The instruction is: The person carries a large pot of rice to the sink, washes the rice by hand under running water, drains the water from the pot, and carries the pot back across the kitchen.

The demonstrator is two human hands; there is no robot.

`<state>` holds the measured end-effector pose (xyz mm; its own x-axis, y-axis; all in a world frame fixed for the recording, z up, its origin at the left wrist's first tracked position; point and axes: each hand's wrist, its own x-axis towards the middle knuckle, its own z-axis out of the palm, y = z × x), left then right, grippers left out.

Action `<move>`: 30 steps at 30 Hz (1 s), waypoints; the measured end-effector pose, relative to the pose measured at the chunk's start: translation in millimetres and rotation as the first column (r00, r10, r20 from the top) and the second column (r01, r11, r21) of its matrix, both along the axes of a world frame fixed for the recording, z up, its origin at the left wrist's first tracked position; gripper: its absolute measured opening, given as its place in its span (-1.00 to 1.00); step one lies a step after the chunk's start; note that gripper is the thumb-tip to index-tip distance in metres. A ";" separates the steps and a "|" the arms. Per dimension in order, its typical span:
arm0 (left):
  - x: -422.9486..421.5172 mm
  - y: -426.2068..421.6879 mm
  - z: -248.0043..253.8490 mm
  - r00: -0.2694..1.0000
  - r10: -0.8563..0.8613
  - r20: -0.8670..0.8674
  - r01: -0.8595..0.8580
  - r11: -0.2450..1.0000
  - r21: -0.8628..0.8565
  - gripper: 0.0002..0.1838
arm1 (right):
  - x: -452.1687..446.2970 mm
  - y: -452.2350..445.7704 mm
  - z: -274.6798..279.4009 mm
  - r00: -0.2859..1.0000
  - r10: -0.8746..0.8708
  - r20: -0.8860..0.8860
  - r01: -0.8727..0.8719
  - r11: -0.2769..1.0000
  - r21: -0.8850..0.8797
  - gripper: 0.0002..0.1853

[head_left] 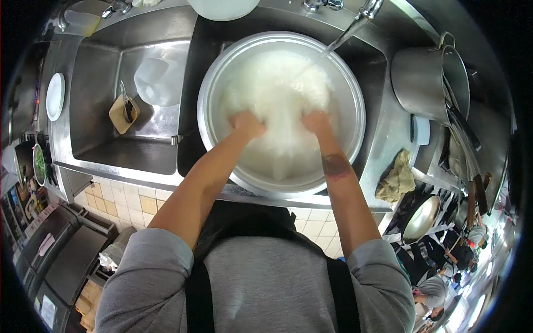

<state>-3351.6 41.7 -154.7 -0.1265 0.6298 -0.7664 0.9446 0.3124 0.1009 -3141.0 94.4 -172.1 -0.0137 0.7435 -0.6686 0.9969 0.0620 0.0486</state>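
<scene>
That sink (375, 69) is mostly hogged by a huge bowl (358, 108), rim by the front edge, cloudy water (280, 150) inside. Left hand (247, 123) and right hand (317, 120) are dunked; can't tell how curled or if holding anything.

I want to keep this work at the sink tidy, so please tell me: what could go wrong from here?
First, the tap is running into the bowl, so the cloudy water could rise and spill over the rim if nobody shuts it off. Second, the left hand and the right hand are partly under that water, so brisk stirring may splash. Third, their fingers are hidden, so something unwanted in there might be missed.
</scene>
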 end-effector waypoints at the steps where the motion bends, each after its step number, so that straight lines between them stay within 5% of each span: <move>1: 1.4 -4.9 -1.2 1.000 0.000 0.001 0.000 1.000 0.003 -0.46 | 2.6 -4.5 3.8 1.000 0.000 0.001 0.000 1.000 0.003 -0.52; 4: 7.3 -20.7 -31.9 0.972 0.099 0.211 -0.069 0.987 -0.143 -0.42 | 10.8 -24.3 13.4 0.934 0.280 -0.223 -0.331 0.913 -0.239 -0.55; 6: 15.0 -26.3 -70.1 0.831 -0.345 0.437 0.408 0.911 -0.056 -0.47 | 20.8 -43.0 6.0 0.915 0.265 -0.304 -0.345 0.905 -0.250 -0.57; 7: 19.0 -27.6 -55.5 0.831 -0.344 0.438 0.407 0.912 -0.055 -0.47 | 26.6 -52.6 3.3 0.908 0.246 -0.339 -0.340 0.905 -0.254 -0.58; 8: 24.6 -32.1 -39.0 0.861 0.057 0.506 0.040 0.983 -0.178 -0.57 | 29.6 -58.4 -1.6 0.901 0.235 -0.365 -0.339 0.906 -0.254 -0.60; 9: 27.1 -33.7 -26.7 0.733 0.444 0.515 -0.316 0.893 -0.320 -0.64 | 32.8 -65.0 -5.0 0.889 0.224 -0.399 -0.339 0.908 -0.245 -0.61; 13: 20.8 -46.5 -70.5 0.582 0.239 0.777 -0.177 0.970 -0.167 -0.61 | 32.8 -78.1 -21.8 0.821 0.240 -0.519 -0.386 0.902 -0.194 -0.65; 14: 30.8 -40.6 -91.2 0.777 -0.188 0.601 0.169 0.982 0.089 -0.64 | 28.5 -77.6 -26.9 0.796 0.262 -0.545 -0.409 0.897 -0.166 -0.66; 15: 38.7 -35.3 -101.7 0.756 -0.586 0.293 0.539 0.811 0.229 -0.66 | 24.6 -76.1 -32.5 0.768 0.283 -0.575 -0.429 0.894 -0.132 -0.67; 16: 40.0 -29.3 -78.3 0.755 -0.585 0.296 0.538 0.811 0.229 -0.66 | 17.6 -69.8 -40.9 0.741 0.317 -0.592 -0.453 0.887 -0.092 -0.68; 17: 40.2 -23.9 -54.2 0.894 -0.214 0.393 0.072 0.935 0.347 -0.69 | 12.2 -66.1 -48.2 0.707 0.350 -0.615 -0.475 0.879 -0.046 -0.69; 18: 38.9 -17.2 -32.0 0.835 0.167 0.525 -0.411 0.824 0.390 -0.70 | 6.9 -61.5 -56.5 0.673 0.383 -0.632 -0.493 0.870 0.002 -0.70; 22: 28.7 18.1 -34.0 0.885 0.119 0.451 -0.324 0.853 0.410 -0.70 | -6.2 -35.2 -70.3 0.650 0.495 -0.577 -0.543 0.833 0.103 -0.72; 24: 24.7 35.2 -43.0 0.835 -0.131 0.535 -0.329 0.660 0.675 -0.67 | -23.1 -7.4 -61.6 0.707 0.536 -0.462 -0.569 0.819 0.078 -0.73; 25: 20.7 47.4 -42.1 0.835 -0.128 0.534 -0.329 0.662 0.673 -0.67 | -32.3 12.5 -58.1 0.737 0.559 -0.379 -0.583 0.810 0.061 -0.73; 28: 8.4 81.3 -44.3 0.787 -0.309 0.535 -0.140 0.754 0.642 -0.65 | -51.8 48.7 -49.5 0.783 0.611 -0.117 -0.615 0.789 0.000 -0.74; 30: -0.6 90.3 -49.5 0.869 -0.348 0.352 0.249 0.922 0.297 -0.65 | -53.1 63.6 -51.9 0.810 0.586 -0.028 -0.587 0.809 -0.024 -0.74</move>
<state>-3352.2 132.0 -204.2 0.3751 0.7549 -0.5380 0.8553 -0.0581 0.5148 -3194.1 158.0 -224.0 -0.4527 0.5697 -0.6859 0.7713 0.6362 0.0193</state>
